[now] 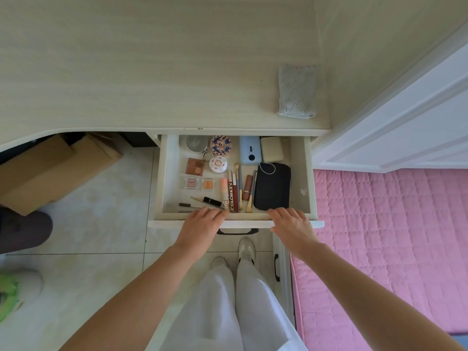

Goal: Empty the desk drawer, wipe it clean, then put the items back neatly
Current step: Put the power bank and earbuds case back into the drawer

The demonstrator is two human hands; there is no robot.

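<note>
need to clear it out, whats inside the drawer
The drawer holds a black pouch, blue power bank, compacts, eyeshadow pans, lipsticks and brushes. Both hands cover its front edge; its rear sits hidden under the desk.

Left hand and right hand rest on the open drawer's front edge, cosmetics inside.
</note>
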